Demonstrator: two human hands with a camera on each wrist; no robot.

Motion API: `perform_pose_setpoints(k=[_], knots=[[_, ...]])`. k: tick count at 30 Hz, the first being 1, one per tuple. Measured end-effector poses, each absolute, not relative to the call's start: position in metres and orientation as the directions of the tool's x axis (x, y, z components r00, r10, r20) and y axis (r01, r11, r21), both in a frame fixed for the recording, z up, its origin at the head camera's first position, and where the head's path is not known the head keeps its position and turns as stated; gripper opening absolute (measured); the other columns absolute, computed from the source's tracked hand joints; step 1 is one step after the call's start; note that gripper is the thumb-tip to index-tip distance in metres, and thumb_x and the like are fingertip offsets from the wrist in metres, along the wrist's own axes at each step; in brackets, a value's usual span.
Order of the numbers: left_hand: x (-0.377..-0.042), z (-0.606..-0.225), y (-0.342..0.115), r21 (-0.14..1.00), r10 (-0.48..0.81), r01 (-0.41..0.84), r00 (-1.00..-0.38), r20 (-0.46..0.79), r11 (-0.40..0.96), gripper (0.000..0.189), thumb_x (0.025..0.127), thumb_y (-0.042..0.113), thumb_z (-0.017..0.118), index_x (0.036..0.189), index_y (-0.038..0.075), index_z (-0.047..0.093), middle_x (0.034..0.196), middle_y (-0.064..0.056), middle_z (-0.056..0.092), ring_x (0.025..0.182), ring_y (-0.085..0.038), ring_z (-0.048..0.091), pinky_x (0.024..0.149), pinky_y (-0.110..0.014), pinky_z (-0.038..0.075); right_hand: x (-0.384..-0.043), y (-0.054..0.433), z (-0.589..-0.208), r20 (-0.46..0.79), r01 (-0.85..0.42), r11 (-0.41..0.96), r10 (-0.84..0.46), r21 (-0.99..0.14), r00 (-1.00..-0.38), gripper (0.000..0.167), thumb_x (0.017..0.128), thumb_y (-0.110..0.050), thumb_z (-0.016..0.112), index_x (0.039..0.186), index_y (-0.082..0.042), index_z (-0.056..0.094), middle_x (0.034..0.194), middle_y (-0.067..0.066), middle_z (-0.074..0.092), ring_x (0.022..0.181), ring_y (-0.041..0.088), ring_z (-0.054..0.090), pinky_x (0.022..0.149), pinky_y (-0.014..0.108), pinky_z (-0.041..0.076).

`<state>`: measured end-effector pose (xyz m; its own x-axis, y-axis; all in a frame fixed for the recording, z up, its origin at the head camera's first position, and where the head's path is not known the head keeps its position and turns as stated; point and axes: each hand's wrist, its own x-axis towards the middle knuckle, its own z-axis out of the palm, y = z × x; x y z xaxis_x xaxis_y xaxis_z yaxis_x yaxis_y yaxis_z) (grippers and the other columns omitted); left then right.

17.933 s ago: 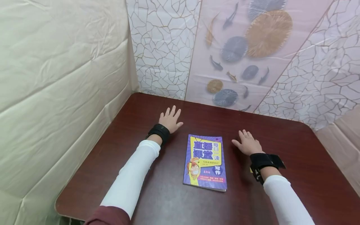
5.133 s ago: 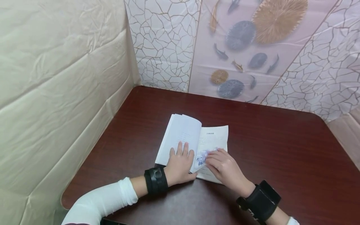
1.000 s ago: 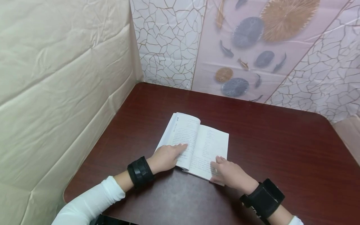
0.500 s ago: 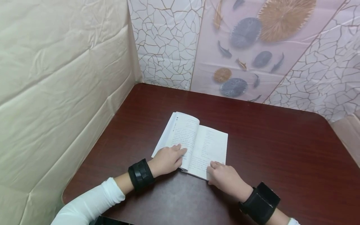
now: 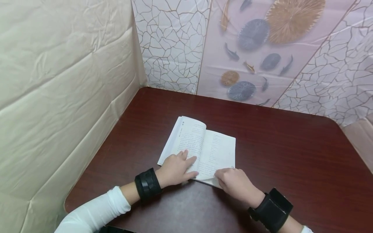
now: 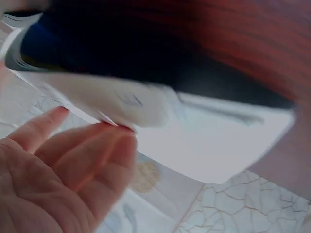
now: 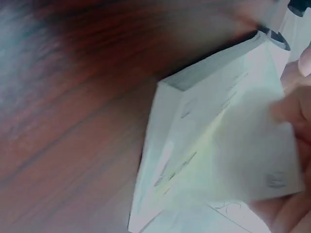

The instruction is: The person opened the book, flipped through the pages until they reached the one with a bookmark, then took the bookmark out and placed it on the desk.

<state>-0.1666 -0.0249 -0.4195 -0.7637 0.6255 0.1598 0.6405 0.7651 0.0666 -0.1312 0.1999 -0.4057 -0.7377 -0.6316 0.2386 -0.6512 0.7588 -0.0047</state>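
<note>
I found the book (image 5: pixel 218 145) lying open on the table (image 5: pixel 291 155), pages up. My left grip (image 5: pixel 175 169) was wide, fingers spread, resting on the lower part of the book's left page (image 5: pixel 190 136). My right grip (image 5: pixel 237 184) was narrow, pinching a right-hand leaf (image 7: pixel 252 150) at the book's near right corner, the leaf's lower edge lifted. Black bands (image 5: pixel 147 183) circled both wrists. Beyond the book stood a patterned wall (image 5: pixel 172 48).

Cream wall (image 5: pixel 73 97) at left, fish-patterned wall (image 5: pixel 215 64) behind a red-brown table (image 5: pixel 291 152)
</note>
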Motion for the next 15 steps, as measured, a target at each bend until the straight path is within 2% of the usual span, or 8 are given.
perform_pose_setpoints(k=[3, 6, 7, 9, 10, 13, 15], knots=[[-0.162, -0.421, -0.02, 0.042, 0.602, 0.614, -0.784, 0.154, 0.788, 0.07, 0.078, 0.067, 0.04, 0.124, 0.016, 0.05, 0.123, -0.021, 0.052, 0.111, -0.032, 0.052, 0.073, -0.038, 0.047, -0.134, 0.196, -0.402, 0.383, -0.668, 0.744, -0.619, 0.004, -0.686, 0.021, 0.073, -0.006, 0.063, 0.061, -0.019, 0.053, 0.056, -0.012, 0.05, 0.053, 0.0, 0.046, 0.047, 0.018, 0.039], [-0.158, -0.425, -0.014, 0.053, 0.567, 0.579, -0.81, 0.149, 0.813, 0.075, 0.075, 0.067, 0.045, 0.128, 0.015, 0.046, 0.127, -0.023, 0.047, 0.112, -0.036, 0.049, 0.076, -0.041, 0.045, -0.136, 0.192, -0.398, 0.503, -0.703, 0.711, -0.614, 0.018, -0.608, 0.006, 0.074, -0.01, 0.065, 0.069, -0.014, 0.064, 0.069, -0.005, 0.064, 0.072, 0.01, 0.061, 0.067, 0.027, 0.049], [-0.157, -0.426, -0.012, 0.053, 0.555, 0.567, -0.819, 0.147, 0.822, 0.074, 0.075, 0.065, 0.047, 0.129, 0.014, 0.044, 0.128, -0.024, 0.046, 0.112, -0.037, 0.049, 0.076, -0.042, 0.045, -0.137, 0.19, -0.397, 0.538, -0.714, 0.699, -0.611, 0.022, -0.581, 0.006, 0.078, -0.013, 0.063, 0.073, -0.011, 0.066, 0.077, 0.0, 0.067, 0.081, 0.015, 0.063, 0.074, 0.032, 0.049], [-0.156, -0.428, -0.009, 0.043, 0.534, 0.544, -0.833, 0.14, 0.838, 0.073, 0.075, 0.058, 0.052, 0.131, 0.013, 0.041, 0.129, -0.024, 0.044, 0.112, -0.039, 0.048, 0.078, -0.043, 0.043, -0.138, 0.188, -0.396, 0.6, -0.723, 0.69, -0.586, 0.018, -0.545, 0.018, 0.086, -0.02, 0.055, 0.082, -0.007, 0.067, 0.094, 0.008, 0.067, 0.097, 0.023, 0.06, 0.084, 0.039, 0.046], [-0.156, -0.429, -0.007, 0.038, 0.525, 0.534, -0.84, 0.135, 0.845, 0.072, 0.075, 0.055, 0.054, 0.132, 0.013, 0.04, 0.128, -0.024, 0.044, 0.112, -0.039, 0.048, 0.079, -0.043, 0.042, -0.139, 0.187, -0.396, 0.634, -0.72, 0.694, -0.561, 0.009, -0.532, 0.025, 0.089, -0.023, 0.05, 0.088, -0.004, 0.067, 0.102, 0.012, 0.065, 0.102, 0.026, 0.058, 0.084, 0.041, 0.045], [-0.157, -0.427, -0.004, 0.038, 0.492, 0.501, -0.86, 0.135, 0.865, 0.066, 0.076, 0.047, 0.053, 0.131, 0.011, 0.041, 0.127, -0.022, 0.047, 0.11, -0.036, 0.05, 0.083, -0.044, 0.038, -0.139, 0.186, -0.396, 0.694, -0.669, 0.741, -0.455, -0.051, -0.557, 0.045, 0.092, -0.034, 0.037, 0.109, 0.002, 0.059, 0.122, 0.019, 0.053, 0.113, 0.031, 0.049, 0.083, 0.043, 0.044], [-0.159, -0.423, -0.003, 0.063, 0.468, 0.482, -0.869, 0.16, 0.874, 0.06, 0.078, 0.043, 0.051, 0.125, 0.007, 0.048, 0.123, -0.02, 0.051, 0.105, -0.033, 0.053, 0.082, -0.044, 0.037, -0.137, 0.187, -0.396, 0.686, -0.618, 0.779, -0.392, -0.106, -0.613, 0.051, 0.09, -0.035, 0.043, 0.122, 0.004, 0.048, 0.129, 0.022, 0.044, 0.116, 0.033, 0.045, 0.081, 0.043, 0.046]])
